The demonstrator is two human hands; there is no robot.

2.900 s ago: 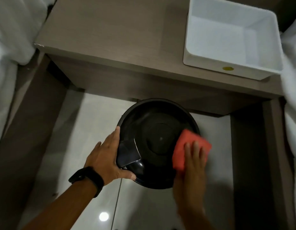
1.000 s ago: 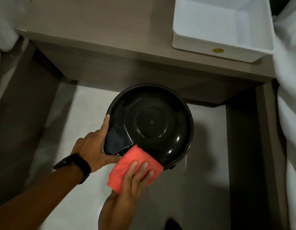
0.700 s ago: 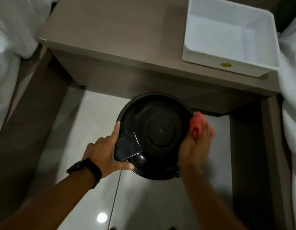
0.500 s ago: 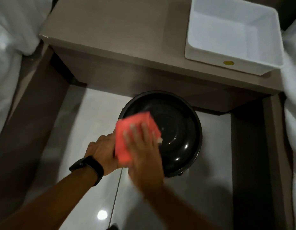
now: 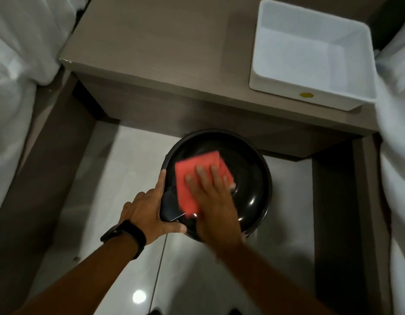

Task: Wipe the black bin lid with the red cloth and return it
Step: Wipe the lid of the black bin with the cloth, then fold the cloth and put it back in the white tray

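A round black bin lid (image 5: 249,178) is held above the pale floor in front of a wooden table. My left hand (image 5: 147,210), with a black watch on the wrist, grips the lid's left rim, thumb under the near edge. My right hand (image 5: 215,198) lies flat on the lid and presses the folded red cloth (image 5: 197,176) against its left-centre surface. The fingers spread over the cloth and are blurred. The part of the lid under the cloth and hand is hidden.
A wooden table (image 5: 162,53) stands just beyond the lid, with a white rectangular tub (image 5: 310,92) on its right end. White bedding (image 5: 17,64) lies at the left, and more white bedding (image 5: 397,133) hangs at the right. Glossy floor tiles (image 5: 119,178) are below.
My right hand has slid the red cloth from the lid's left edge toward its centre. Earlier it wiped the right rim and the near edge. My left hand keeps the same grip.
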